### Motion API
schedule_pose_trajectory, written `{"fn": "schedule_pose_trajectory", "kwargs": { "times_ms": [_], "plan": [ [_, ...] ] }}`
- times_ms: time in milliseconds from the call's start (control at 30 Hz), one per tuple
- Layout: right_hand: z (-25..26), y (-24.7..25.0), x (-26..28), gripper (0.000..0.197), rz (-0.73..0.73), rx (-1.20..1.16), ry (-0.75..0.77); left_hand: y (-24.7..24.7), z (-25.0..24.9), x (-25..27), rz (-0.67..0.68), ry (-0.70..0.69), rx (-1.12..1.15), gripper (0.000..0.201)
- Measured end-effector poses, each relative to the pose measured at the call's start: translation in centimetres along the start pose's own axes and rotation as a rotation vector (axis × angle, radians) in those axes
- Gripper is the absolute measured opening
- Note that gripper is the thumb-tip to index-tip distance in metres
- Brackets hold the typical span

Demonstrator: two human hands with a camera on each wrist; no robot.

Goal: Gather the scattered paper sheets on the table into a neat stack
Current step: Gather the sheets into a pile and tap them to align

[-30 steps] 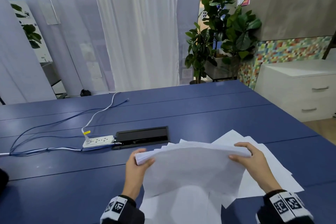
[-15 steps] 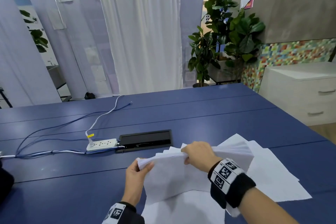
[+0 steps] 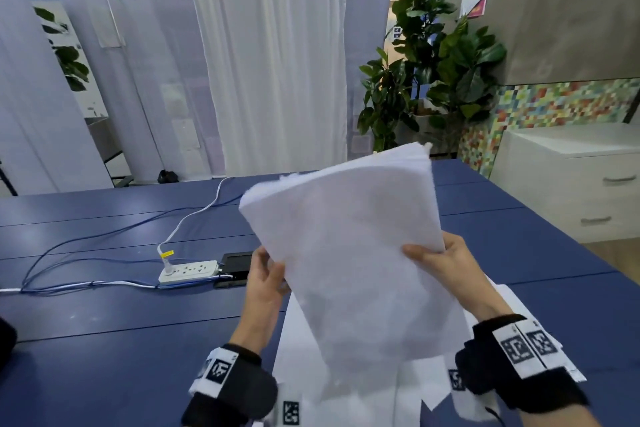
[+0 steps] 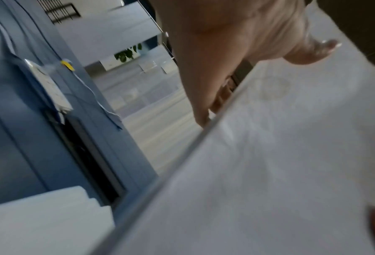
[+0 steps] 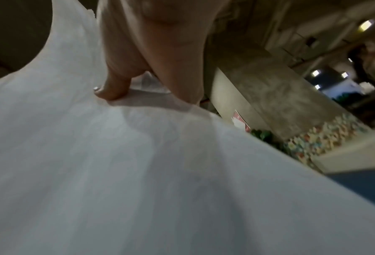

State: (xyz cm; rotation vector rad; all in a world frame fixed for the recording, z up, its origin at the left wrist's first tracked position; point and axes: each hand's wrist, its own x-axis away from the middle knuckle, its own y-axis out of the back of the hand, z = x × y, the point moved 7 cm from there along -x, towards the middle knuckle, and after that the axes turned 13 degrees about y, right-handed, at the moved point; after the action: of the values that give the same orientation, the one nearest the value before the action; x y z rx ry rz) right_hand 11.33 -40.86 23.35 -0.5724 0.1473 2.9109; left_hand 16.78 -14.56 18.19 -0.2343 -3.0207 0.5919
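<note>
A thick bundle of white paper sheets (image 3: 349, 246) stands tilted up on end above the blue table (image 3: 104, 315). My left hand (image 3: 268, 274) grips its left edge, thumb on the near face. My right hand (image 3: 440, 260) grips its right edge the same way. The left wrist view shows the bundle (image 4: 269, 163) with my left thumb on its face and fingers behind. In the right wrist view my right thumb presses the paper bundle (image 5: 116, 163). More loose sheets (image 3: 346, 388) lie flat on the table under the bundle.
A white power strip (image 3: 188, 272) with blue and white cables lies left of the hands, next to a black cable hatch (image 3: 235, 265). A white drawer cabinet (image 3: 575, 180) and potted plants (image 3: 433, 80) stand beyond the table's right side.
The bundle has been lifted from lying low over the table and tipped up on end. My right hand moved from the top edge back to the right edge.
</note>
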Motion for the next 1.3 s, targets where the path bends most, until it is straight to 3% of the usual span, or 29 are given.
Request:
{"fn": "schedule_pose_trajectory", "kwargs": {
  "times_ms": [67, 167, 233, 367, 467, 533, 633, 800, 967, 1133, 1200, 1300],
  "plan": [
    [-0.2, -0.1, 0.5, 0.014, -0.052, -0.060, 0.012, -2.0, -1.2, 0.0, -0.012, -0.069, -0.018, 0.106],
    [-0.6, 0.1, 1.2, 0.030, -0.091, -0.148, 0.035, -2.8, -2.4, 0.0, -0.046, -0.114, -0.091, 0.112],
    [-0.7, 0.5, 1.4, 0.037, -0.117, -0.167, 0.043, -3.2, -2.8, -0.1, -0.017, -0.115, -0.109, 0.095],
    [-0.8, 0.9, 1.5, 0.013, -0.214, -0.167, 0.052, -4.5, -4.4, 0.7, -0.072, -0.232, -0.158, 0.041],
    [-0.9, 1.0, 1.8, 0.010, -0.265, -0.158, 0.066, -5.1, -5.2, 2.3, -0.158, -0.371, -0.155, 0.032],
    [-1.7, 1.0, 2.2, 0.012, -0.275, -0.163, 0.053, -5.2, -4.4, 3.0, -0.164, -0.390, -0.155, 0.034],
    [-5.0, 0.3, 3.5, 0.020, -0.242, -0.141, -0.023, -3.7, -0.2, 2.8, -0.141, -0.303, -0.184, 0.037],
    [-12.5, -1.2, 7.1, 0.020, -0.130, -0.066, -0.305, -1.1, 8.3, 2.4, -0.084, -0.049, -0.402, 0.031],
    [-14.3, -0.1, 7.3, 0.025, -0.225, 0.006, -0.340, -1.3, 8.6, 1.9, -0.031, 0.000, -0.507, 0.032],
    [-15.4, 1.7, 8.3, 0.016, -0.267, -0.053, -0.386, -1.4, 9.5, 1.1, 0.039, 0.110, -0.499, 0.019],
    [-17.0, 2.2, 9.3, 0.020, -0.259, -0.097, -0.452, -0.1, 11.9, 0.7, 0.024, 0.231, -0.610, 0.018],
    [-20.6, 2.3, 11.0, 0.027, -0.216, -0.021, -0.583, 2.3, 16.2, 0.7, 0.045, 0.401, -0.944, 0.036]
  ]
}}
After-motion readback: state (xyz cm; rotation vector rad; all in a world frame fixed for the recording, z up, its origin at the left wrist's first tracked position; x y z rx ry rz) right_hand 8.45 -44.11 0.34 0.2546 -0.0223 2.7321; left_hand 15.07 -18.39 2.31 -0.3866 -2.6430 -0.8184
